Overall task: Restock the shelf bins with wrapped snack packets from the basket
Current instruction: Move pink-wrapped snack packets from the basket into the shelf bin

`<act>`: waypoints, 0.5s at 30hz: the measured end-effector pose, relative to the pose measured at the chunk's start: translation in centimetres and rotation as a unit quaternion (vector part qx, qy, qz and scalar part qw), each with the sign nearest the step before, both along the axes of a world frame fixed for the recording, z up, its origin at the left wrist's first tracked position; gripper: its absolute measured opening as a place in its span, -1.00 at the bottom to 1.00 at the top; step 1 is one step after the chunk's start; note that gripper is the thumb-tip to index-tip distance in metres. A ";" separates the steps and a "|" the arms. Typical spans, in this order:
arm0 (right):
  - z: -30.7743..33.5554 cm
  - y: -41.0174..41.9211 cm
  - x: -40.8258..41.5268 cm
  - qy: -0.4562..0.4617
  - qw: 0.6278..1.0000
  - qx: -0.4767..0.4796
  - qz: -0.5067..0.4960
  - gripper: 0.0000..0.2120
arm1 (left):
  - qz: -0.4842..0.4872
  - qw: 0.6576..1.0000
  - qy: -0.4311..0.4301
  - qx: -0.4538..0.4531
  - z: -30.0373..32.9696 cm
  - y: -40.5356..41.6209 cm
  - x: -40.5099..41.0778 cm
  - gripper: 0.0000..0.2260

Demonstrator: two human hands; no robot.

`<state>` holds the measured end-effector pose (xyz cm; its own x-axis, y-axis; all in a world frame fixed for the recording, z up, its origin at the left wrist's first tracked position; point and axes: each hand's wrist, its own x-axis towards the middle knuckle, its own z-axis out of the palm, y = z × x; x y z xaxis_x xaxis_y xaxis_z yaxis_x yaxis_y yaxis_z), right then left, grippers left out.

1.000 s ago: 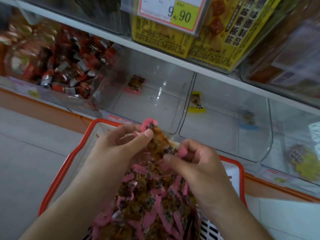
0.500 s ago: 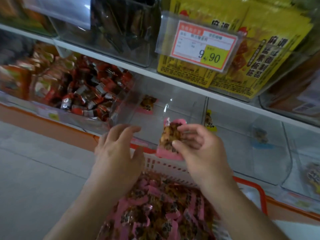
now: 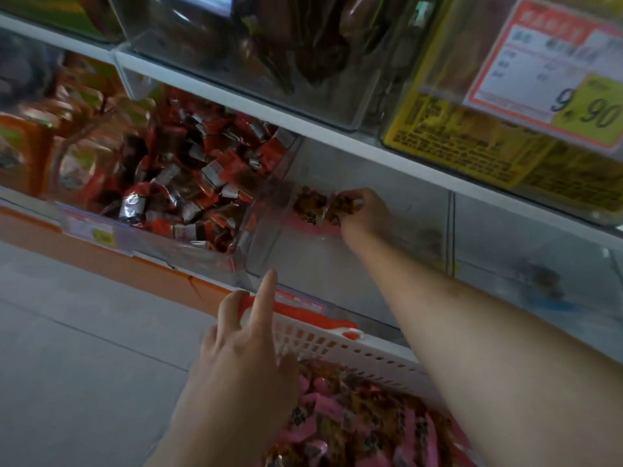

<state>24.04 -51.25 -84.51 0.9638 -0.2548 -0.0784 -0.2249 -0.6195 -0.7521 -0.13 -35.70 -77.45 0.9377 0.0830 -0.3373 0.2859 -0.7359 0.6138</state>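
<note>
Packet in hand: pink-edged wrapped packet [image 3: 340, 205], brown snack showing through clear film, pinched in curled fingers of right hand [image 3: 365, 214], deep inside clear bin [image 3: 303, 264].
Packet beside it: second pink-edged packet [image 3: 308, 207] lying just left of the fingertips, touching or nearly touching the held one; blurred, cannot tell which.
Right hand: reached well forward under the shelf edge [image 3: 337, 138], gripping the packet, low over the bin floor.
Left hand: left hand [image 3: 241, 358] spread with fingers straight, holding nothing, resting at the orange rim of the basket [image 3: 323, 335]; index finger pointing up toward the bin.
Basket stock: heap of pink packets [image 3: 364, 423] below and near the left hand, piled loose, same brown filling and pink ends.
Step in hand: likely placing one packet into the nearly bare bin; most of the restock judged not yet done.
Next move: letting go of the packet on the bin floor, drawing the arm back clear of the bin lip, then taking more from the heap.
Further out: bin of red and silver packets [image 3: 188, 190] left of the right hand; price tag [image 3: 553, 65] above and to its right.
</note>
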 end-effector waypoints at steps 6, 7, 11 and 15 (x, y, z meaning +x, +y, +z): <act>-0.1 -0.2 0.0 0.038 0.986 -0.160 0.026 -0.66 | 0.005 1.000 0.007 0.008 0.1 -0.3 0.4 -0.13; 0.2 -0.2 -0.3 0.044 0.982 -0.181 0.027 -0.63 | 0.003 1.000 0.009 0.011 0.1 -0.3 0.3 -0.13; 0.8 0.5 -2.4 -0.059 0.951 -0.273 0.136 -0.52 | -0.004 1.000 0.014 0.017 0.3 -0.4 0.3 -0.13; -0.3 2.3 -3.9 -0.127 0.899 -0.274 0.317 -0.52 | -0.006 1.000 0.018 0.012 0.7 -0.5 0.3 -0.14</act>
